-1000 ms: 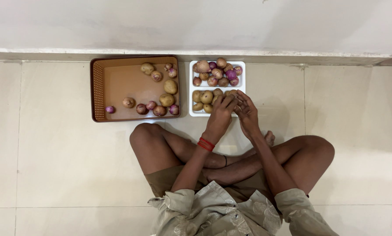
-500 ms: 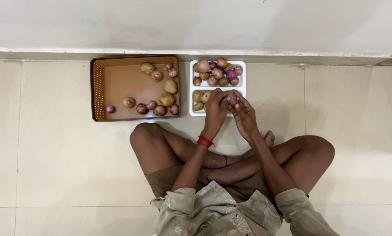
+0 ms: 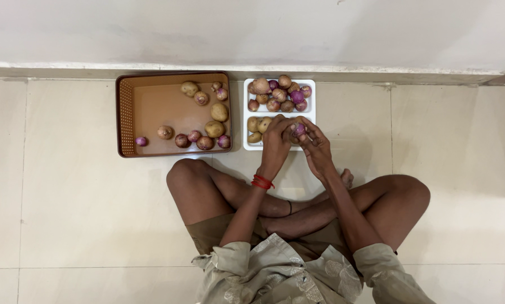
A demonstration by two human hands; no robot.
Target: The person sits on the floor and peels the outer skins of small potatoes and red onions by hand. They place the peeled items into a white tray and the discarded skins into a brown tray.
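I sit cross-legged on a tiled floor facing a wall. My left hand (image 3: 275, 142), with a red band at the wrist, and my right hand (image 3: 315, 147) meet over the near compartment of a white two-part tray (image 3: 311, 115). Between their fingers is a small purple onion (image 3: 298, 129), which both hands grip. Several potatoes (image 3: 255, 124) lie in the near compartment. The far compartment holds mixed potatoes and purple onions (image 3: 279, 93).
A brown rectangular tray (image 3: 151, 112) sits left of the white one, with several potatoes and small onions along its right and near sides. The wall's base runs just behind both trays. My knees spread left and right on the pale tiles.
Both hands have lifted slightly from the near compartment and drawn toward me. The purple onion now shows between the fingers.
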